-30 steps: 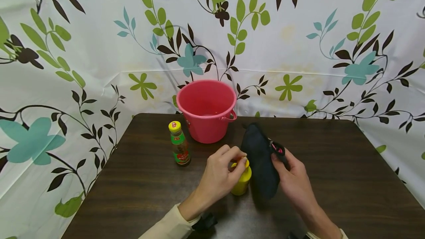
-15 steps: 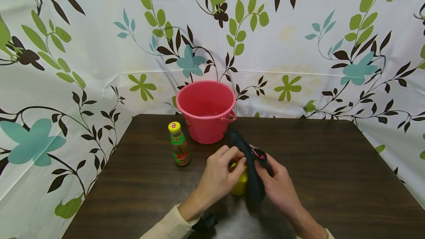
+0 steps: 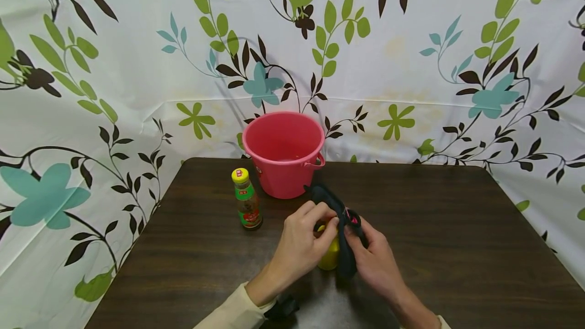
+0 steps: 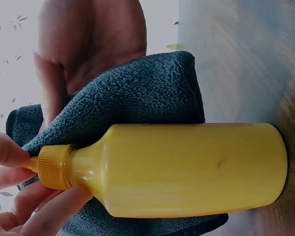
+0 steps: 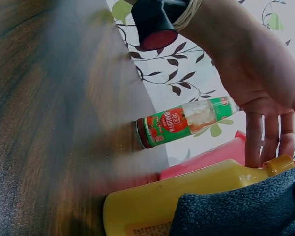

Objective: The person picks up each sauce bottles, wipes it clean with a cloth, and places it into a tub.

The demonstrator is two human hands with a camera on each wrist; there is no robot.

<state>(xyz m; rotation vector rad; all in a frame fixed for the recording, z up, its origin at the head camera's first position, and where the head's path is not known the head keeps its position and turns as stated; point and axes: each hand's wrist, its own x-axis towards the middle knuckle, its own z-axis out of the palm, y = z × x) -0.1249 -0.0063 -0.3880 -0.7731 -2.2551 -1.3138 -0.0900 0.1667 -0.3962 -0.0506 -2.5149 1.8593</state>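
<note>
My left hand (image 3: 301,250) pinches the nozzle of a yellow squeeze bottle (image 4: 187,169) by its orange cap (image 4: 54,166). The bottle stands upright on the table, and other left fingertips lie at its neck. In my right hand (image 3: 379,263) is a dark grey-blue towel (image 4: 147,91), gripped in a fold with a bit of pink showing at its edge. The towel lies along the bottle's right side and covers part of it in the head view. In the left wrist view, towel also shows below the bottle.
A pink bucket (image 3: 285,174) stands at the back of the brown table (image 3: 183,273). Left of it is a glass sauce bottle (image 3: 248,199) with a yellow lid and green-red label. A patterned curtain (image 3: 393,65) hangs behind the table.
My right hand has moved left with the towel, bringing it from beside the yellow bottle up against it. My left hand has kept its place on the nozzle.
</note>
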